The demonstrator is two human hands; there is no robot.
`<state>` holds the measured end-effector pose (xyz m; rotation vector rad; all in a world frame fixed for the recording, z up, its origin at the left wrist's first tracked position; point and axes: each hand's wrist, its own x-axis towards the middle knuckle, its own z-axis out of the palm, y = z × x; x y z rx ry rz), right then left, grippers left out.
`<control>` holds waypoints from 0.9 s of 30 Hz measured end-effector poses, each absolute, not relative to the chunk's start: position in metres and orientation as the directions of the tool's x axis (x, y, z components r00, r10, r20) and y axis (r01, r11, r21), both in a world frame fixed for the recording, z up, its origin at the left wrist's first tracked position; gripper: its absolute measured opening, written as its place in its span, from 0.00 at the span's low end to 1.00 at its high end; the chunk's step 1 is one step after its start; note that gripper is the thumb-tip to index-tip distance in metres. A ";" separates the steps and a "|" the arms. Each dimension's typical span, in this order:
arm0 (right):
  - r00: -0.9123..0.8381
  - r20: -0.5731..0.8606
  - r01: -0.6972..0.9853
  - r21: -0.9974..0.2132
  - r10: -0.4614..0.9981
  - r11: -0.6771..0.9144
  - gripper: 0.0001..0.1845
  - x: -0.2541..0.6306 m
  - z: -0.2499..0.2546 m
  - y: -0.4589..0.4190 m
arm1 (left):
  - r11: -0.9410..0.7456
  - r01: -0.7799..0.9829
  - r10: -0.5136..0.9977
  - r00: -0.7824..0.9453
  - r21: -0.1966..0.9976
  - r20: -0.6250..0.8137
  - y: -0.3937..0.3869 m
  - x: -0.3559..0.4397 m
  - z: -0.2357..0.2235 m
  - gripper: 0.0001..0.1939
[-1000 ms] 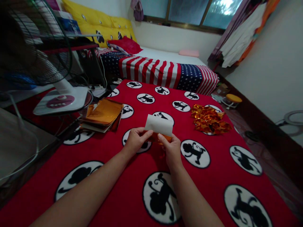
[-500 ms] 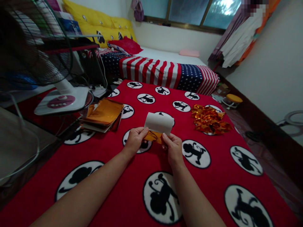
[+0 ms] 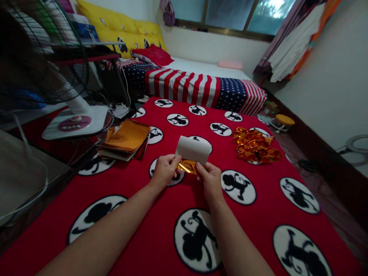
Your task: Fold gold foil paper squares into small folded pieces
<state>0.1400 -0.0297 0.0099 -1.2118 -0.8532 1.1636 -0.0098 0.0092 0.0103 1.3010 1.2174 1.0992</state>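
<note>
Between my two hands is a sheet of gold foil paper [image 3: 193,149], its white back facing up and its near edge folded over to show a shiny gold strip. My left hand [image 3: 166,168] pinches the left end of the fold, thumb on top. The right end is gripped by my right hand [image 3: 209,177], its thumb also on top. Fingers under the paper are mostly hidden. To the left lies a stack of gold foil sheets [image 3: 126,136]. On the right sits a pile of folded, shiny gold foil pieces [image 3: 254,145].
A red blanket [image 3: 138,230] with monkey circles covers the surface under my hands. At the left stands a fan with a white base [image 3: 76,122]. Beyond are a bed with a striped, starred cover [image 3: 184,84] and, at the right, a yellow-topped stool [image 3: 284,119].
My hands have drawn slightly apart along the fold, the right one shifting right. More of the gold strip shows between my thumbs, and the white part has tilted a little.
</note>
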 end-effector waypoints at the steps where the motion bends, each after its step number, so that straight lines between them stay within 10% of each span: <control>1: 0.236 -0.086 -0.198 -0.979 0.968 -0.039 0.17 0.140 0.010 -0.030 | 0.025 0.054 0.995 0.099 0.998 -0.030 0.010 -0.010 0.009 0.19; 7: 0.279 -0.075 -0.271 -0.963 0.957 0.004 0.22 0.143 0.015 -0.028 | -0.003 -0.189 0.985 0.169 0.982 0.035 0.013 -0.013 0.005 0.19; 13: 0.305 -0.095 -0.322 -0.947 0.947 0.009 0.38 0.146 0.015 -0.025 | -0.285 0.002 0.952 0.118 0.959 0.282 0.018 -0.015 0.000 0.31; 19: 0.272 -0.074 -0.357 -0.934 0.959 0.029 0.34 0.147 0.014 -0.026 | -0.475 0.292 0.878 0.096 0.830 0.469 0.019 -0.021 0.004 0.07; 27: 0.370 -0.031 -0.288 -0.954 0.928 0.083 0.31 0.153 0.010 -0.025 | -0.213 0.002 0.972 0.105 0.977 0.211 0.013 -0.017 0.011 0.13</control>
